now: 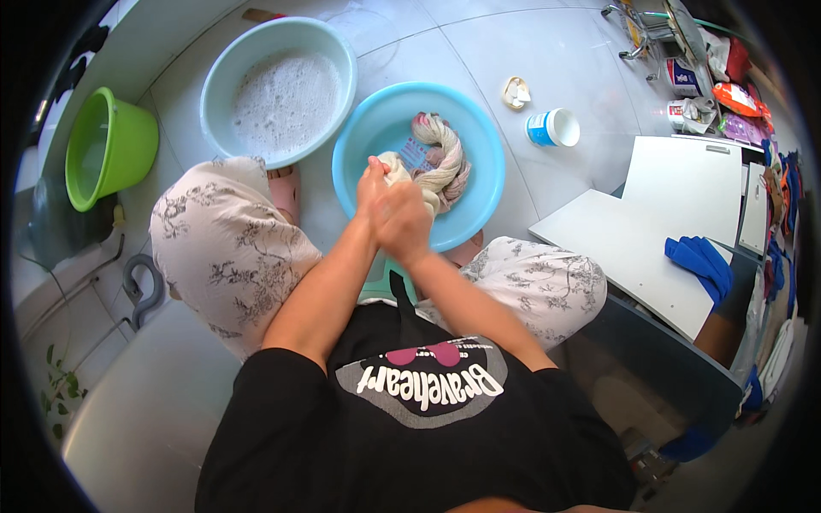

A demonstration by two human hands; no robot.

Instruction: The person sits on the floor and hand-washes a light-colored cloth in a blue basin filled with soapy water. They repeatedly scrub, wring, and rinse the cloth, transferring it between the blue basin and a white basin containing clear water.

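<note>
Both my hands grip a cream-coloured cloth twisted like a rope (444, 168), above a light blue plastic basin (489, 167). My left hand (371, 186) is closed on the cloth's near end, its thumb pointing up. Pressed against it, my right hand (404, 218) is clenched around the cloth and slightly blurred. Beyond my fists the twisted length curls round inside the basin, with pinkish patches at its far end. Printed writing shows on the basin's bottom. My fingers hide part of the cloth.
A pale basin (211, 90) of sudsy water stands at the far left, near a green bucket (131, 144). On the tiles at right are a white-and-blue tub (541, 130) and a small dish (515, 93) with white pieces. White panels (680, 186) lie farther right, bearing a blue cloth (702, 266).
</note>
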